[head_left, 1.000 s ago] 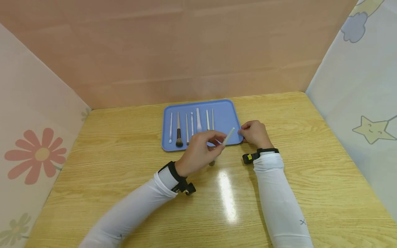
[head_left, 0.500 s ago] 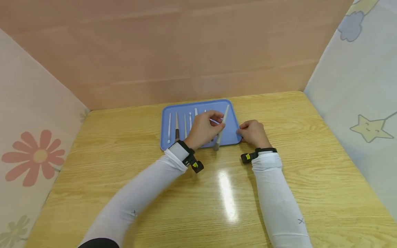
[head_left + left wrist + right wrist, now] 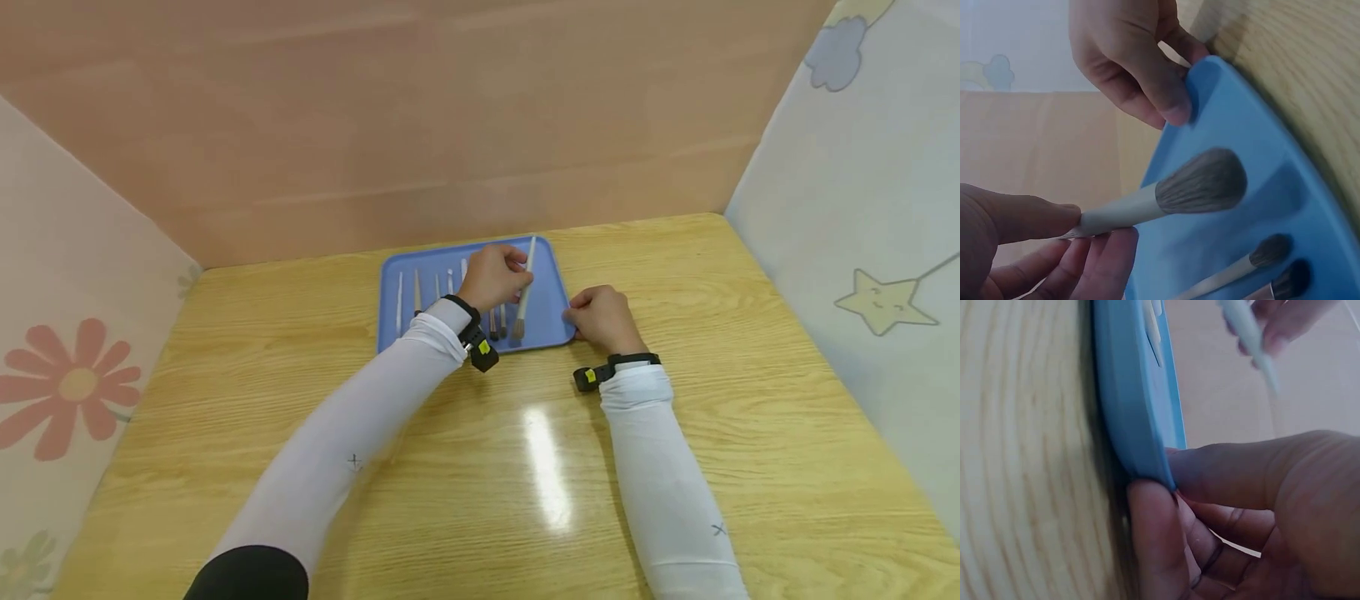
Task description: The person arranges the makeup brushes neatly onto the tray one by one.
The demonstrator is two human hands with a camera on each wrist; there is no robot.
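Head view: no brand name or readable word shows anywhere; the only marks are a small "x" printed on each white sleeve. The blue tray [image 3: 551,283] lies on the wooden worktop [image 3: 675,433] at 12 o'clock from the person. The left hand [image 3: 495,277] hovers over the tray's right half, its fingers curled round the pale handle of a makeup brush [image 3: 522,292], so this grip is closed on the brush. The brush runs roughly from 12 to 6 o'clock, bristles toward the person, over the tray's right part. Other brushes [image 3: 399,302] lie in a row on the tray at 9 o'clock from the hand. The right hand [image 3: 600,317] sits at the tray's near right corner, at 4 o'clock from the left hand, fingers curled against the rim.

Left wrist view: the left hand's fingertips [image 3: 1107,250] and thumb pinch the white handle of the makeup brush [image 3: 1200,181], whose grey-brown bristle head hangs just above the tray [image 3: 1241,112] floor. Two darker brush heads lie at 5 o'clock from it. The right hand [image 3: 1129,56] clasps the tray rim at 12 o'clock.

Right wrist view: the right hand [image 3: 1241,512] pinches the tray [image 3: 1129,406] edge, thumb on top and fingers beneath, a closed grip on the tray. The brush handle shows blurred at 1 o'clock.
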